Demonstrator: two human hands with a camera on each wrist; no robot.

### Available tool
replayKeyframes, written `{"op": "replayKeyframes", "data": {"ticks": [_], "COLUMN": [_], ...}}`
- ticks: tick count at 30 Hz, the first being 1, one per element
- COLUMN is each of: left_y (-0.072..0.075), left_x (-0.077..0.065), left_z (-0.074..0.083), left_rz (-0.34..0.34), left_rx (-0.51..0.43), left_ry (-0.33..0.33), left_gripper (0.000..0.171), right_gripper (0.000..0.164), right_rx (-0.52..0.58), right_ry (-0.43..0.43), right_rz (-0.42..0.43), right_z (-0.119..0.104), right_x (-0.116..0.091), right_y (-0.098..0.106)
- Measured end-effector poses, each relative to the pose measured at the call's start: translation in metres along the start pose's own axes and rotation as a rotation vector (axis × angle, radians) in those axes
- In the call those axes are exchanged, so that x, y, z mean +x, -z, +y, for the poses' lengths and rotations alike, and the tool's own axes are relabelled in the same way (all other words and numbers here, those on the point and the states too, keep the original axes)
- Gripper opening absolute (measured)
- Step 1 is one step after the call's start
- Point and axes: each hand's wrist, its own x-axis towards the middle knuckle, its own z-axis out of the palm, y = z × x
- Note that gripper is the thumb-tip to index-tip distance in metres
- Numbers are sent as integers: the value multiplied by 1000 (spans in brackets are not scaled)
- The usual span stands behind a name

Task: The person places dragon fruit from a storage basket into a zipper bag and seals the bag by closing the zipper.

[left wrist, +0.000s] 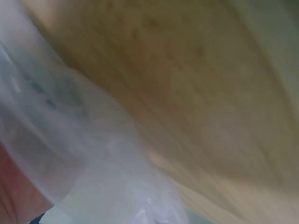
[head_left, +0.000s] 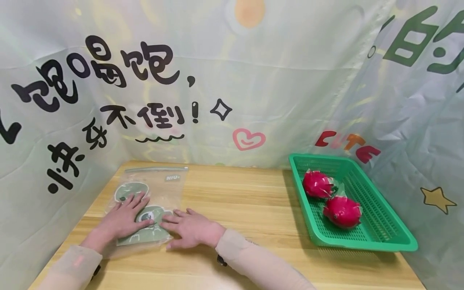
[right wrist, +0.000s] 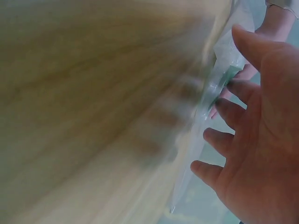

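Note:
A clear zip bag (head_left: pixel 170 191) with green printed shapes lies flat at the table's left, its zip edge toward the back. My left hand (head_left: pixel 125 215) rests on the bag with fingers spread. Over the bag's right edge reaches my right hand (head_left: pixel 190 227), its fingertips at the printed part. The right wrist view shows the same right hand (right wrist: pixel 252 130) with fingers extended beside the bag (right wrist: pixel 212 93). In the left wrist view, blurred plastic of the bag (left wrist: pixel 107 149) covers much of the left side, and little of the hand shows.
A green plastic basket (head_left: pixel 366 243) stands on the right of the wooden table (head_left: pixel 239 193). Inside it lie two red dragon fruits, one farther back (head_left: pixel 317 184) and one nearer (head_left: pixel 342 212). A printed cloth (head_left: pixel 275 92) hangs around the back and sides.

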Motion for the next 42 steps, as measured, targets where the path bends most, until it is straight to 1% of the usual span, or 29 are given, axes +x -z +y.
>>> {"op": "replayKeyframes", "data": {"ticks": [4,9,11,13,16,18,20,24,28,31,35,39,42], "left_y": [-3,-3,0,4,12,15,18,21,20,17,13,9,7], "left_x": [1,1,1,1,3,4,5,8,11,12,14,16,16], "left_z": [3,4,5,4,-4,-12,-20,-32,-40,-44,-45,-45,-44], "left_rz": [-6,-28,-31,-21,13,31,31,-13,-53,-71,-85,-77,-57], "left_rx": [-6,-6,-22,-37,-32,-23,-30,-85,-130,-149,-175,-219,-263], "left_ry": [0,-10,-24,-37,-51,-40,-17,38,75,96,103,92,78], "left_gripper": [93,94,93,91,88,87,86,87,87,88,90,90,90], "right_gripper": [70,57,54,52,51,50,50,49,48,48,47,48,48], "right_rx": [-33,-73,-71,-69,-66,-60,-53,-46,-34,-20,-5,-1,1], "right_ry": [16,74,91,102,117,125,133,140,141,146,142,134,136], "right_rz": [-7,25,36,44,50,48,46,40,38,41,48,57,66], "right_z": [1,2,4,5,7,9,10,12,12,13,14,16,16], "right_x": [-1,-4,-7,-10,-16,-21,-26,-36,-43,-46,-50,-51,-51], "right_y": [-2,-3,-4,-3,-3,-3,-2,-2,-3,-4,-5,-6,-7]}}
